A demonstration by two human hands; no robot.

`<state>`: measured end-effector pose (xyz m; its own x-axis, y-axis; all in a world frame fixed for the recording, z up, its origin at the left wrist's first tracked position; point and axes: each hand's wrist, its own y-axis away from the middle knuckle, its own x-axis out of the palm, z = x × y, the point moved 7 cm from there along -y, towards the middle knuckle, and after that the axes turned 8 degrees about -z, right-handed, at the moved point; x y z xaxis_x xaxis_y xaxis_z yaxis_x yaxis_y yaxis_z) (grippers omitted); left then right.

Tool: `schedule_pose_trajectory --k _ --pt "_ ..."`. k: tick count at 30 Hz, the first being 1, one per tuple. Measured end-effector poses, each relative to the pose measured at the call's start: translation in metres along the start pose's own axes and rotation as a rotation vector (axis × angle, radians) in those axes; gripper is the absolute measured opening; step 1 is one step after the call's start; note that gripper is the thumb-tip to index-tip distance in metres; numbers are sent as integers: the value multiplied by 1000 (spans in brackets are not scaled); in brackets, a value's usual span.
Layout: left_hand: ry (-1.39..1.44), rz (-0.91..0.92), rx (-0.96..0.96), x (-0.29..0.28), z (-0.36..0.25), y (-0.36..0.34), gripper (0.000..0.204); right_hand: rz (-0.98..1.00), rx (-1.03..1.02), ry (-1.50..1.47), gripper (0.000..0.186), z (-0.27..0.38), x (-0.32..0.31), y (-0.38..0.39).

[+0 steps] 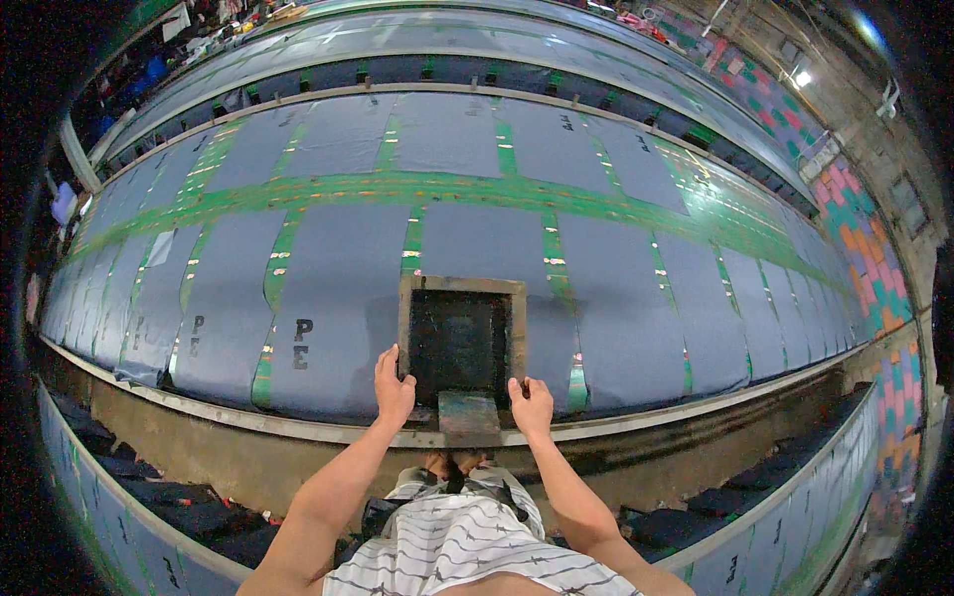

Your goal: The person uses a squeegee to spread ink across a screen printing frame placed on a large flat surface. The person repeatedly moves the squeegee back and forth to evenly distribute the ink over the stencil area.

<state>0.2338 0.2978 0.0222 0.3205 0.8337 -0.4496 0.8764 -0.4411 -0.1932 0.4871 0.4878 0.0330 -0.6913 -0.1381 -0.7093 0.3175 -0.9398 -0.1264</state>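
A square wooden-framed printing screen (462, 288) with a dark mesh lies flat on a long table of grey fabric panels (338, 288). My left hand (394, 387) grips the frame's near left corner. My right hand (531, 403) holds the near right corner. A flat squeegee handle (469, 415), smeared with paint, juts toward me from the frame's near edge, between my two hands.
Green tape strips (417, 187) separate the grey panels along the table. A metal rail (298, 429) edges the table's near side. More long tables (417, 40) run parallel behind. A colourful patterned cloth (855, 228) hangs at the right. Dark fabric pieces (179, 492) lie below the rail.
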Motion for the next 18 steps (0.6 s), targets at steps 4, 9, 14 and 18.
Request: schedule_pose_trajectory --k 4,9,14,18 --pt "-41 51 -2 16 -9 -3 71 4 -5 8 56 -13 -8 -12" --pt "30 73 -52 52 -36 2 69 -8 5 -13 56 -34 -42 -36" --pt "8 55 0 119 -70 21 69 -41 -5 -2 53 -80 -90 -72" --pt "-10 16 -7 185 -115 45 68 -108 -31 8 48 -115 -149 -111"
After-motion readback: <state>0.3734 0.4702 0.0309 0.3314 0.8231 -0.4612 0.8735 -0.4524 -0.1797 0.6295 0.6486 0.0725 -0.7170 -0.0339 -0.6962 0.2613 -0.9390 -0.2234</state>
